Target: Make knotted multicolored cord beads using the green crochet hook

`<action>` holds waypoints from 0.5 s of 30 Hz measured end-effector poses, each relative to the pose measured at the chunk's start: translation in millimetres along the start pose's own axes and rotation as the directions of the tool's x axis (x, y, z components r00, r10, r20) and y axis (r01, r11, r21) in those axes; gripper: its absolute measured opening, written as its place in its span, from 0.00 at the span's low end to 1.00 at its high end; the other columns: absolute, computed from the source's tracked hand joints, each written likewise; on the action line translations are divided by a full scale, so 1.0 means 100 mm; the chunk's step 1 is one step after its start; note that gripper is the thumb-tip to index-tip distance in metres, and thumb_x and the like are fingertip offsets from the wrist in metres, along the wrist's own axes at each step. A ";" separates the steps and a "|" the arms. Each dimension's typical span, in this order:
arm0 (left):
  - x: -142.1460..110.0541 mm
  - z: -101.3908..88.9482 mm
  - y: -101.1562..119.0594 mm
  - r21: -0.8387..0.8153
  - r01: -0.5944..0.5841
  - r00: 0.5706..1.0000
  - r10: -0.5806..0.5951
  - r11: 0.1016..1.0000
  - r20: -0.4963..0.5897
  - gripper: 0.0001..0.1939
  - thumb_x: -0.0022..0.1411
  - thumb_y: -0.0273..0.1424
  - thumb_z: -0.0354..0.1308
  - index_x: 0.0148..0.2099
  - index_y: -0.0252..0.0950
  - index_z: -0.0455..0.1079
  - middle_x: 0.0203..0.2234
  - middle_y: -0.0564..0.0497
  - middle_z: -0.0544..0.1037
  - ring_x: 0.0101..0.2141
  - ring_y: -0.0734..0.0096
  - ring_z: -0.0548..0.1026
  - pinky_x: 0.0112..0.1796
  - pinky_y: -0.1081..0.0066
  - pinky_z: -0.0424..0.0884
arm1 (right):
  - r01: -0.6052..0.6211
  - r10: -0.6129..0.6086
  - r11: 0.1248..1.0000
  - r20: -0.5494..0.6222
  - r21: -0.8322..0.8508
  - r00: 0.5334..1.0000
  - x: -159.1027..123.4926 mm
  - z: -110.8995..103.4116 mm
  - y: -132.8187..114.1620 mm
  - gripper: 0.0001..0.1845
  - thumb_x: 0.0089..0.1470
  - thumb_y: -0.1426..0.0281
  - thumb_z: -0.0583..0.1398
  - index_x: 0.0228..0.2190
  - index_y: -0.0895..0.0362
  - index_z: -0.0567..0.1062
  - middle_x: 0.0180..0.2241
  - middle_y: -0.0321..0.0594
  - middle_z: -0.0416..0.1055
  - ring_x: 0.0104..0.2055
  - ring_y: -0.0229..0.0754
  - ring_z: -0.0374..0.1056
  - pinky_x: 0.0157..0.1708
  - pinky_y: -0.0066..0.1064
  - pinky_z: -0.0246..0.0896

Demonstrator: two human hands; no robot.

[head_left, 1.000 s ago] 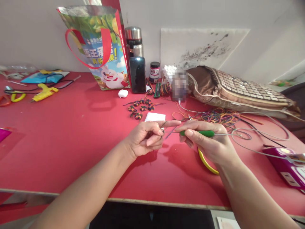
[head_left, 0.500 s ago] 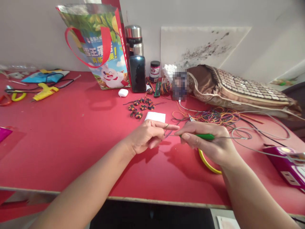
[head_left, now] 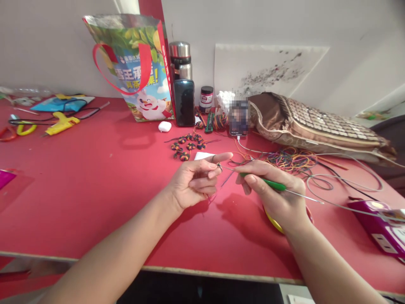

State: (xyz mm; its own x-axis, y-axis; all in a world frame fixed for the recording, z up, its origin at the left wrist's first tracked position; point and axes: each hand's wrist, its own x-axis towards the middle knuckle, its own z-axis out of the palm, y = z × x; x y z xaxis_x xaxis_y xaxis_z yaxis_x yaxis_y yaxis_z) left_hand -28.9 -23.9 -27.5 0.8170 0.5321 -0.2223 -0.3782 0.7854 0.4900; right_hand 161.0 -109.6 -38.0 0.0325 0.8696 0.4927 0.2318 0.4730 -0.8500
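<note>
My right hand (head_left: 283, 196) is closed around the green handle of a crochet hook (head_left: 276, 184). One thin metal end points left toward my other hand, and the other sticks out to the lower right. My left hand (head_left: 191, 181) pinches a small dark loop of yarn (head_left: 219, 166) between thumb and a finger, its index finger stretched out above. The hook's left tip reaches this loop. Loose purple yarn strands (head_left: 226, 179) hang between the hands. Under my right hand lie yellow-handled scissors (head_left: 274, 220), mostly hidden.
Several multicoloured crocheted pieces (head_left: 190, 145) lie beyond my hands, near a white paper (head_left: 203, 156). Tangled yarn (head_left: 292, 158) and a white cable (head_left: 351, 155) spread at right. Behind stand a shopping bag (head_left: 139, 76), a dark phone (head_left: 184, 103) and a lit phone (head_left: 239, 120).
My left thumb has come up to pinch the loop, and the index finger tilts upward. The hook's right end now slants lower, and the right hand has turned slightly.
</note>
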 end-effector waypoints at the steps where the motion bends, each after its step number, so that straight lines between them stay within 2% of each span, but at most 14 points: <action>1: 0.00 0.00 0.00 -0.015 0.001 1.000 -0.001 1.000 0.002 0.18 0.58 0.18 0.52 0.45 0.27 0.79 0.18 0.58 0.68 0.12 0.90 0.37 0.13 0.83 0.46 | -0.006 0.006 1.000 -0.010 0.005 1.000 0.00 0.00 0.00 0.12 0.64 0.72 0.63 0.46 0.48 0.83 0.30 0.38 0.75 0.28 0.38 0.67 0.30 0.34 0.62; 5: 0.00 0.01 0.00 -0.056 0.007 1.000 -0.007 0.998 0.001 0.16 0.61 0.18 0.50 0.44 0.26 0.79 0.20 0.56 0.70 0.12 0.91 0.36 0.12 0.84 0.45 | -0.037 0.041 0.996 -0.045 0.082 0.998 -0.02 0.02 0.02 0.12 0.65 0.72 0.63 0.45 0.48 0.84 0.31 0.37 0.76 0.28 0.37 0.68 0.28 0.32 0.63; 8: 0.01 0.02 -0.01 -0.055 -0.015 1.000 0.014 0.998 -0.015 0.15 0.65 0.19 0.49 0.42 0.26 0.79 0.18 0.57 0.68 0.12 0.89 0.37 0.12 0.83 0.44 | -0.075 0.086 0.984 -0.061 0.163 0.994 -0.04 0.03 0.05 0.10 0.65 0.71 0.62 0.45 0.48 0.84 0.32 0.38 0.77 0.30 0.37 0.69 0.27 0.31 0.64; 11: 0.02 0.03 -0.03 -0.038 -0.062 0.998 0.060 0.997 -0.036 0.15 0.67 0.19 0.49 0.42 0.27 0.79 0.16 0.57 0.67 0.12 0.88 0.41 0.14 0.82 0.45 | -0.102 0.119 0.972 -0.071 0.211 0.990 -0.05 0.04 0.08 0.10 0.65 0.70 0.62 0.44 0.49 0.84 0.32 0.38 0.77 0.30 0.37 0.70 0.28 0.31 0.64; 15: 0.02 0.05 -0.05 -0.041 -0.078 0.995 0.076 0.996 -0.064 0.14 0.64 0.18 0.52 0.42 0.27 0.79 0.17 0.56 0.68 0.12 0.88 0.47 0.15 0.83 0.49 | -0.115 0.132 0.968 -0.067 0.224 0.989 -0.04 0.05 0.08 0.09 0.65 0.69 0.63 0.44 0.49 0.84 0.32 0.38 0.77 0.30 0.37 0.70 0.28 0.30 0.64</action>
State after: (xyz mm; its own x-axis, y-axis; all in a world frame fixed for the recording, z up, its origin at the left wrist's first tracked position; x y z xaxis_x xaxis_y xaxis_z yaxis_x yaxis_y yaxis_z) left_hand -23.2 -28.2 -26.4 0.7563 0.6092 -0.2385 -0.4586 0.7537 0.4708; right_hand 157.9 -108.6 -47.8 0.1279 0.9131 0.3871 0.0032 0.3899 -0.9208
